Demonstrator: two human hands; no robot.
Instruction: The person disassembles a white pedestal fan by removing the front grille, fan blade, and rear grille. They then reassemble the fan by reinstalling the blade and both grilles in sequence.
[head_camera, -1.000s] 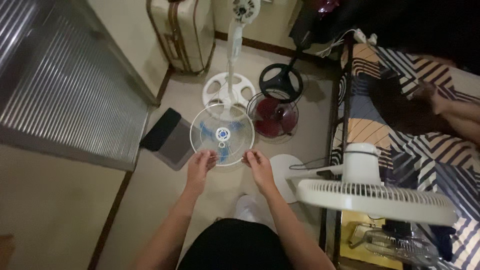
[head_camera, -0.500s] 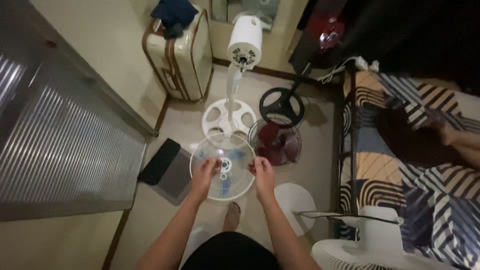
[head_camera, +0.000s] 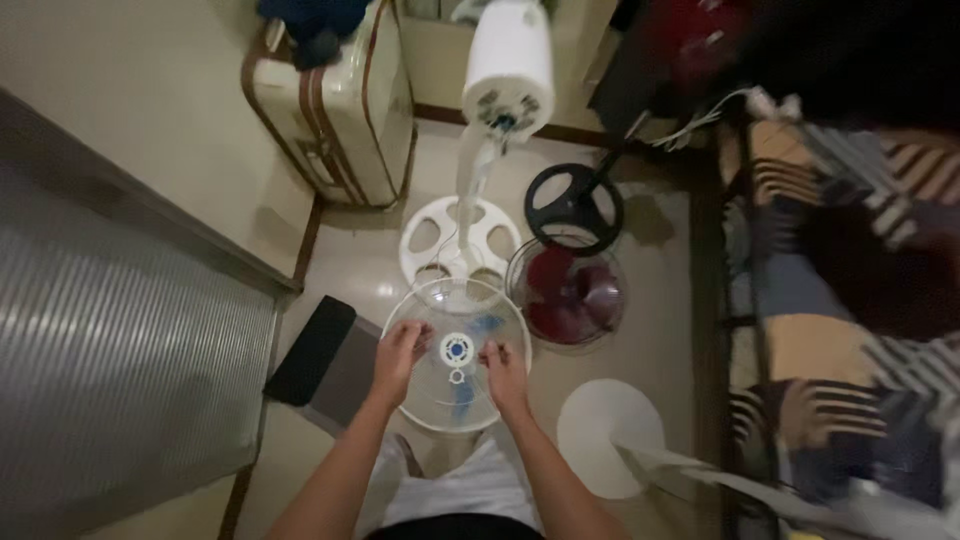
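- Lifting a round wire fan guard (head_camera: 455, 355) with a white and blue hub, a person holds it flat over the tiled floor (head_camera: 660, 330), left hand (head_camera: 400, 355) and right hand (head_camera: 503, 368) each on the grille beside the hub, fingers curled down on the wires.
- A second ago the guard lay lower and farther out, gripped at its near rim; now it sits nearer the body, the hands placed closer to the middle, which suggests the piece is free of any fan and under full two-handed control.
- Blue blades show faintly through the grille; whether they are fixed to the guard cannot be told.
- Just beyond the guard stands a white pedestal fan (head_camera: 505, 70), its motor head bare of guard and blades, on a round white base (head_camera: 460, 240).
- To the right lies a fan head with dark red blades (head_camera: 567, 295), and a black ring-shaped base (head_camera: 575, 205) farther off.
- A cream suitcase (head_camera: 335, 100) stands far left; a dark mat (head_camera: 315, 350) lies left of the hands; a second white round base (head_camera: 610, 435) sits near right.
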